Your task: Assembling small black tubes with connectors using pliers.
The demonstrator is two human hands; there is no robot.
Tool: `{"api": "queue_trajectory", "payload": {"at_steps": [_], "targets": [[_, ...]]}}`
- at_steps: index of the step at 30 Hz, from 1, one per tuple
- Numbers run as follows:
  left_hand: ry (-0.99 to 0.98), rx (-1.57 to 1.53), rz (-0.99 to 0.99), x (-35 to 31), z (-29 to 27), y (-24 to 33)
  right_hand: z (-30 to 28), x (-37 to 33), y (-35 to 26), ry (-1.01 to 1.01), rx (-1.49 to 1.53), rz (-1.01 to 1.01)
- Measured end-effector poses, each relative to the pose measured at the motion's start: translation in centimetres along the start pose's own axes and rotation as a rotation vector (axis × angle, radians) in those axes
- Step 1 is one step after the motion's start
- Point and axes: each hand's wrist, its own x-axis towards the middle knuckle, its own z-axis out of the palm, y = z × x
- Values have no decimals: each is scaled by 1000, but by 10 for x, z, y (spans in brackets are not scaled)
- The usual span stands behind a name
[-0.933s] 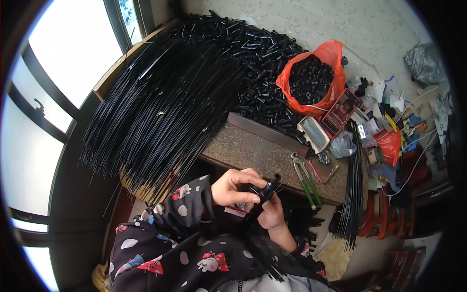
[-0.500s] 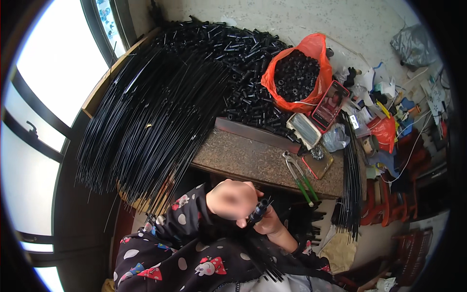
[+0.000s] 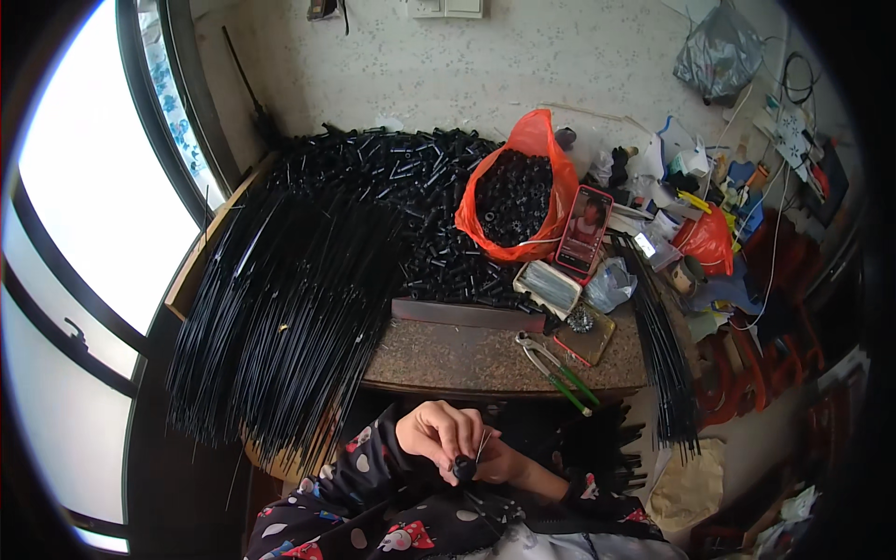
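Observation:
In front of my chest, my left hand (image 3: 441, 437) is closed, its fingertips at a black tubular part (image 3: 464, 469) whose round end faces up. My right hand (image 3: 502, 461) is closed around the same part from the right, its fingers mostly hidden behind it. A thin light wire (image 3: 483, 444) sticks up between the two hands. Below them, thin black rods (image 3: 493, 511) spread over my lap; whether they join the held part I cannot tell.
Long black rods (image 3: 280, 327) overhang the table's left side. Behind a low divider (image 3: 467, 315) lie heaped black tubes (image 3: 373, 177) and a red bag (image 3: 537, 252) of small black parts. A phone (image 3: 585, 229), a tray (image 3: 549, 287) and green-handled pincers (image 3: 557, 373) are at the right.
The view has tilted up, showing more wall. My left hand has turned, so its fingers now show over the black part. The tubular part has tipped, its round end now facing up.

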Motion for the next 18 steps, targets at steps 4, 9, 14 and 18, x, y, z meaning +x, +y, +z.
{"api": "queue_trajectory", "payload": {"at_steps": [4, 9, 14, 18], "targets": [[578, 19, -218, -7, 9, 3, 3, 12, -18, 440, 96, -249], [532, 727, -244, 10, 22, 10, 16, 29, -12, 848, -423, -597], [625, 712, -344, 11, 17, 19, 15, 27, -22, 720, -797, -498], [526, 625, -363, 0, 8, 28, 4, 23, -39, 476, -378, -241]]}}
